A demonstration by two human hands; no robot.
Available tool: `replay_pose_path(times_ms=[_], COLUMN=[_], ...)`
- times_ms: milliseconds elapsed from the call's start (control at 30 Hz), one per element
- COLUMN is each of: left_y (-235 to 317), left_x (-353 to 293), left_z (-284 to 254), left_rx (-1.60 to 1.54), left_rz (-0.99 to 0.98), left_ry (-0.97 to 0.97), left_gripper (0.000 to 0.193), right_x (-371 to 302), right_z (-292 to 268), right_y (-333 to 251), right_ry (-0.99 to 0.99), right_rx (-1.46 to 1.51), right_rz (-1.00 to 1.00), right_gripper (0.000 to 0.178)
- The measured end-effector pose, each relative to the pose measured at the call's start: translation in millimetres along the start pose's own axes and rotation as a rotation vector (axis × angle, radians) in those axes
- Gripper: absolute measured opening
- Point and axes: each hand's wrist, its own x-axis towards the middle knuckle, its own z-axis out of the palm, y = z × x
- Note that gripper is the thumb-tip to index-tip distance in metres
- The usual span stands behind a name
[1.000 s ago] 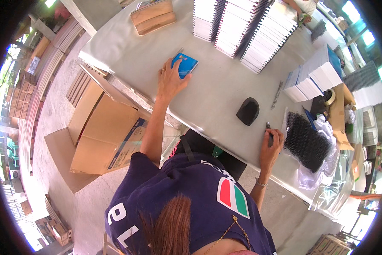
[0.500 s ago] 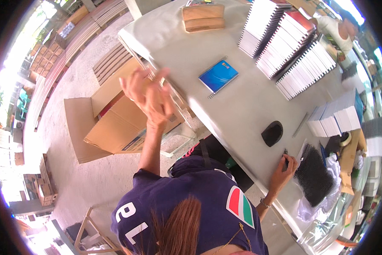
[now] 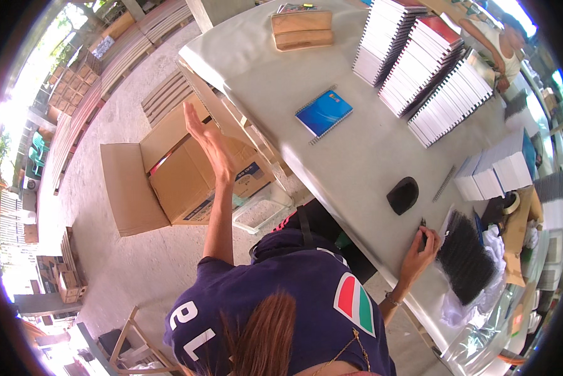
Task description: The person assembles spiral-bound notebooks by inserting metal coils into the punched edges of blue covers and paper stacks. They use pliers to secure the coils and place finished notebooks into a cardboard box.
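Observation:
My left hand (image 3: 210, 145) is raised over the cardboard box (image 3: 175, 178) beside the table, its fingers stretched out and nothing in them. The box stands with its flaps spread, and a bit of red shows inside. On the table, my right hand (image 3: 419, 252) is closed around a small dark tool (image 3: 423, 225); only its tip shows, so its kind is unclear. A blue spiral notebook (image 3: 324, 114) lies flat towards the middle of the table. Between it and my right hand is a black rounded pad (image 3: 403, 195), with a loose wire spiral (image 3: 444, 183) to its right.
Tall stacks of spiral-bound notebooks (image 3: 422, 66) stand at the far right, with unbound book blocks (image 3: 495, 166) nearer. A heap of black spirals (image 3: 464, 257) rests on plastic by my right hand. A wooden block (image 3: 302, 30) sits at the far edge. Another person (image 3: 499, 44) is behind the stacks.
My left hand has turned edge-on and its fingers have straightened together; it was spread and blurred before. The box's near flap sits lower. My right hand has stayed in place.

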Motion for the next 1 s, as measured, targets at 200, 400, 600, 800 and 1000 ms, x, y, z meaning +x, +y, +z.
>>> replay_pose_path(times_ms=[200,400,600,800,1000], left_y=[59,67,2,37,73], left_x=[20,31,31,39,26], left_z=[-33,-83,-102,-82,-19], left_rx=[0.983,1.083,1.114,1.260,1.102], left_rz=[0.476,-0.582,-0.415,-0.322,-0.065], left_ry=[-0.229,-0.499,-0.641,-0.709,-0.721], left_gripper=[0.048,0.033,0.035,0.044,0.037], right_x=[1,0,-4,34,160], right_z=[-1,0,-4,-26,-98], right_y=[4,6,3,-13,11], right_ry=[-0.009,0.003,0.005,0.078,0.588], right_rx=[0.031,0.020,-0.031,-0.010,0.222], right_rz=[-0.003,-0.049,0.025,-0.055,-0.057], right_gripper=[0.013,0.012,0.013,0.016,0.020])
